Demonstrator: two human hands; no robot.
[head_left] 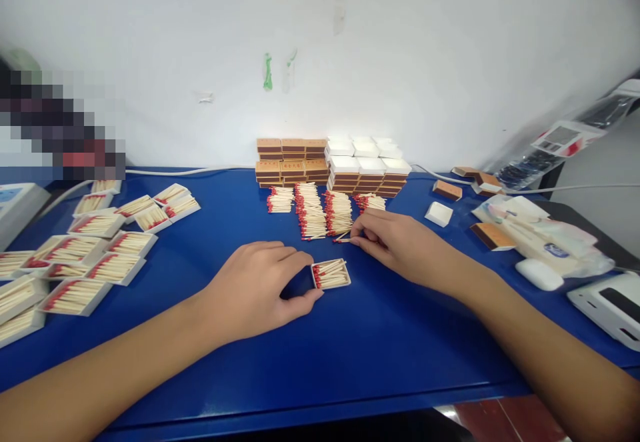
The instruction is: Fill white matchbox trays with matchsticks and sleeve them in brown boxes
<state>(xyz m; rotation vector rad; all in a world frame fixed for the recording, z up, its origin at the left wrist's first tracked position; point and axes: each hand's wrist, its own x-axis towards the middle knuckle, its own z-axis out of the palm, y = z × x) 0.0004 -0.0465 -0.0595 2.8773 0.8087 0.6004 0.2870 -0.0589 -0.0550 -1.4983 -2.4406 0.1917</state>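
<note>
A small open matchbox tray (331,274) with red-tipped matches in it lies on the blue table (350,349). My left hand (255,289) steadies the tray's left edge between thumb and fingers. My right hand (400,242) reaches to the near end of the rows of loose matches (320,210), its fingertips pinched on a few matches. Behind the rows stand stacked brown matchboxes (293,162) and white-topped ones (367,165).
Several filled open trays (95,255) crowd the table's left side. On the right lie loose box sleeves (447,190), a white tray (439,214), plastic packets (540,235), a white case (539,274) and a white device (607,305). A cable runs along the wall.
</note>
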